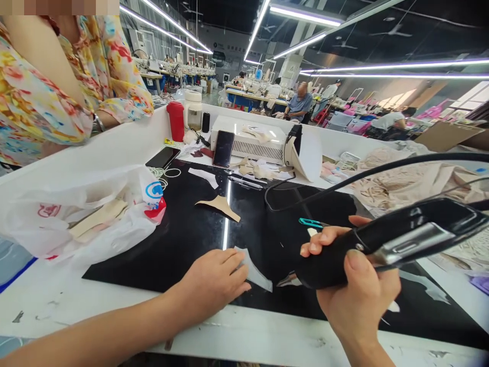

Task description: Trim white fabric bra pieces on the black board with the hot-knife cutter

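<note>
My right hand [355, 285] is wrapped round the black handle of a corded hand tool [401, 237], whose metal tip [288, 280] points down at the black glossy work mat [183, 239]. Beside the tip lies a small pale translucent fabric piece [254, 270]. My left hand [214, 285] lies on the mat with its fingers pressed on the left edge of that piece. A beige shaped fabric piece [221, 206] rests farther back on the mat.
A white plastic bag [76, 214] with beige pieces lies at the left. Behind the mat are two phones [222, 148], a white box machine [248, 137], a red bottle [176, 121] and fabric scraps. A person in a floral top [57, 76] leans on the far left. Beige fabric [401, 178] is piled at the right.
</note>
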### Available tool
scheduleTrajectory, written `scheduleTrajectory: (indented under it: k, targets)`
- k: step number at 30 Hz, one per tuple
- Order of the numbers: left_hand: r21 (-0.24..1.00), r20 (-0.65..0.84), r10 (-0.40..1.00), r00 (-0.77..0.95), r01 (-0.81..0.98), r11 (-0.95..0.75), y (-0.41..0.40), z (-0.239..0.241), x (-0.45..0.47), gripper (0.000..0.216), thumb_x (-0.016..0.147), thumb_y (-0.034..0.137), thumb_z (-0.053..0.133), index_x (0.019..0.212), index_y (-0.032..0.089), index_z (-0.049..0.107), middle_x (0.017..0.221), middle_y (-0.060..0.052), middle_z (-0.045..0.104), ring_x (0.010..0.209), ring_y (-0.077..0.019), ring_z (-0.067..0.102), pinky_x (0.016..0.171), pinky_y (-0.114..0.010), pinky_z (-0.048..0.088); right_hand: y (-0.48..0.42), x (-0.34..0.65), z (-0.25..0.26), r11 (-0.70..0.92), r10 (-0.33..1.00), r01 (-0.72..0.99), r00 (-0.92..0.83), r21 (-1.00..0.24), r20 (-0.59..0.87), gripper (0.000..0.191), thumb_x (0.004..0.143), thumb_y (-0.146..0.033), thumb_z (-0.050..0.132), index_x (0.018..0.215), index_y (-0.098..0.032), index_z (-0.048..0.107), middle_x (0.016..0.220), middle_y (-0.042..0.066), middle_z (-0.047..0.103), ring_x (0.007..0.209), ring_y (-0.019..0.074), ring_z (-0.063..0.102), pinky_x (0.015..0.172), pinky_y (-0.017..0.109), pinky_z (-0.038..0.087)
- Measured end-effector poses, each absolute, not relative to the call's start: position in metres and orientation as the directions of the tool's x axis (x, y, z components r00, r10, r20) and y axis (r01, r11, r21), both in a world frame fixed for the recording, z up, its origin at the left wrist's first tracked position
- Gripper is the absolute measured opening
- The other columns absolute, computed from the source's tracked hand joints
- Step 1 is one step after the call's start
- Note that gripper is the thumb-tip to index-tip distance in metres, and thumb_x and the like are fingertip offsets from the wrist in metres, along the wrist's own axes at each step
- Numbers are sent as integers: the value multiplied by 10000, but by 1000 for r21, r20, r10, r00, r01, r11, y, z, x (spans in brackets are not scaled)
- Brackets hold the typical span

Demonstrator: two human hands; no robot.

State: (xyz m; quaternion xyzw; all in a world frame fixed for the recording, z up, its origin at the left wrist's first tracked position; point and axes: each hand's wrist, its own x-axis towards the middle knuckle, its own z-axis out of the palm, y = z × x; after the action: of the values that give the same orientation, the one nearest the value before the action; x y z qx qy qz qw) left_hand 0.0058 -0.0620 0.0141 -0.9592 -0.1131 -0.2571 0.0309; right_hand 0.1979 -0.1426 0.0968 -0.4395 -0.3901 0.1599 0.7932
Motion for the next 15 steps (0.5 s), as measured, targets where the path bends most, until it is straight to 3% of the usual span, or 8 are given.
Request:
scheduleTrajectory:
  k: [10,15]
  targets:
    - [-15,553,174,815,218,-976,-62,28,6,201,1036,285,508,1063,169,670,1205,-52,714,1161,-211,644,1078,-410,469,-143,188,92,592,580,95,638,-800,506,397,831,-346,766,1179,-264,595,819,-23,634,640,149,604,584,324,565]
    - [55,522,160,838,154,-986,-66,35,15,185,1030,274,522,1112,163,645,1078,-35,717,1062,-161,645,1098,-359,460,-144,188,85,578,580,114,639,-808,506,381,860,-333,735,1200,-271,575,831,-24,623,654,152,605,604,340,555]
